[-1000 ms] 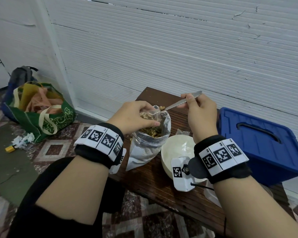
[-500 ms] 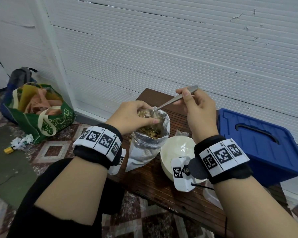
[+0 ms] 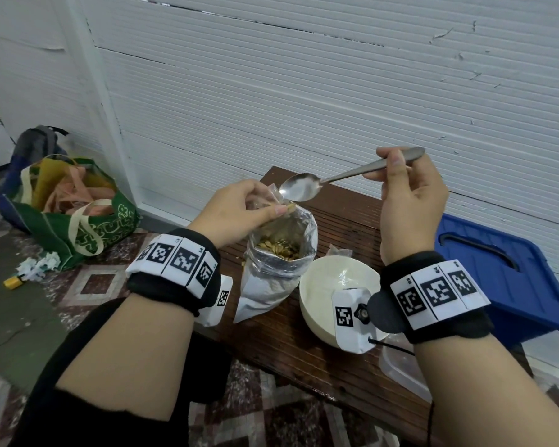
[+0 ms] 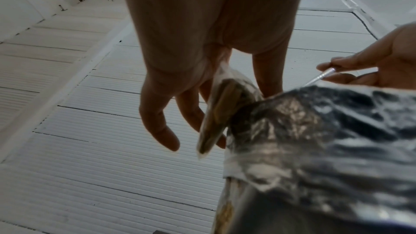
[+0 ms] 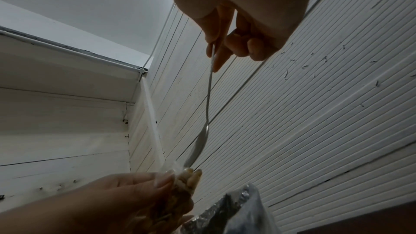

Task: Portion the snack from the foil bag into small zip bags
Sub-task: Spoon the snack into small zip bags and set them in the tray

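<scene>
Metal spoon (image 3: 307,186), empty, hangs from the right hand (image 3: 410,201), pinched by its handle, bowl end just above the left hand (image 3: 236,214). That hand grips a small zip bag (image 4: 216,111) holding snack pieces, right beside the open foil bag (image 3: 278,256) below it. Under the right wrist sits a white bowl (image 3: 323,285).

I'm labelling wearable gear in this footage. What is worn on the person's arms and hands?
Both hands, left hand and right hand, are bare, without gloves. Each wrist carries a black strap: the left wristband and right wristband bear white panels printed with black square markers. A thin black cable leaves the right one. Black sleeves are pushed up the arms.
</scene>
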`<state>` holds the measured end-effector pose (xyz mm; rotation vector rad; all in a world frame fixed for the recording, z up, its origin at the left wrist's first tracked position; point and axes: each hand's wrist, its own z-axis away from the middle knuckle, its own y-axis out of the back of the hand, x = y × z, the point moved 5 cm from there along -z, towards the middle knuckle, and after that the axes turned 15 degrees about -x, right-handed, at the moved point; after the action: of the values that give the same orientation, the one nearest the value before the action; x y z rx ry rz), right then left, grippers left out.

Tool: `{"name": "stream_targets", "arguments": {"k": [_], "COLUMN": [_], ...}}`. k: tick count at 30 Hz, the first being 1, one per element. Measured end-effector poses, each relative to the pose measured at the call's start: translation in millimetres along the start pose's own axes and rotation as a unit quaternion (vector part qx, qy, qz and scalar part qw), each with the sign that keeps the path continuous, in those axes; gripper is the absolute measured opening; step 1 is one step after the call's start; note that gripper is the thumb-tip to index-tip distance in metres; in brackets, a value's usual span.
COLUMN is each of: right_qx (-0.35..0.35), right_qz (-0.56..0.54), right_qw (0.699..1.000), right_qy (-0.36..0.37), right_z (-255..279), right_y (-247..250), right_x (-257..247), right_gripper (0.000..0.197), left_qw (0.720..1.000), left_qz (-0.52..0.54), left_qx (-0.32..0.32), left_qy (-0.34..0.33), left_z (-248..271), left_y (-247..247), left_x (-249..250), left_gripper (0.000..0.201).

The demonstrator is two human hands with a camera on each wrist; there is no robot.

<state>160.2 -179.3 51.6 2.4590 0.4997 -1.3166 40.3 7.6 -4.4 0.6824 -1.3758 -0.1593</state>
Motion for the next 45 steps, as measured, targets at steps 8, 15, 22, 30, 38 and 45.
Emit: {"name": "stream_targets", "arguments": {"k": [8,15,22,30,38,45], "right_qx": [0.035,-0.096,-0.165,-0.15,-0.089,-0.06], "right_qz": [0.079,0.208,0.211,0.087,0.02,-0.007], "right_qw": [0.995,0.971,0.953,0.974,0.987,0.987], "right_qy": [-0.041,-0.072,-0.141,-0.148,-0.129,-0.148], "right_z": [8,30,36,35,30,41], "right_y": [5,-27,-38,-24,16,58], "right_x": [12,33,49,37,18,16], "right_gripper": [0.019,0.017,0.012,0.012,0.034,0.028], "left_qw": [1.0,0.996,0.987,0.979,0.976,0.974], "left_qz": [0.021,0.036,0.09,0.146,0.147,0.118], "left_qx": [0.011,0.044,0.078,0.074,0.031,0.023], "left_qy": [-0.012,-0.063,-0.104,-0.121,-0.158,-0.19], "left_z": [3,8,12,16,18,22], "left_y": [6,8,9,-1,-28,-59], "left_x": [5,17,28,45,81,107], "left_gripper": [0.021,0.027,0.039,0.03,0.024,0.016]}}
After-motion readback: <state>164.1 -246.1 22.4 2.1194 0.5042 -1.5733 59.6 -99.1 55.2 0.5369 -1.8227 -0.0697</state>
